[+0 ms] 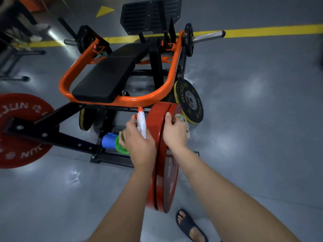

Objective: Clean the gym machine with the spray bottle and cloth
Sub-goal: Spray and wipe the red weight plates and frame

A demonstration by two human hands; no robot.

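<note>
left hand [138, 142] grips spray bottle [142, 123] — right hand [174, 133], cloth [182, 118] on round plate [170, 180].

Gym — weight plates [189, 100], bench [104, 79]

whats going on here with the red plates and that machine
A person is cleaning a gym machine. Their left hand holds a spray bottle beside two red plates standing on edge at the machine's near end. Their right hand has its grip over the plates' top edge, with a cloth bunched under the fingers against the outer face.
</note>
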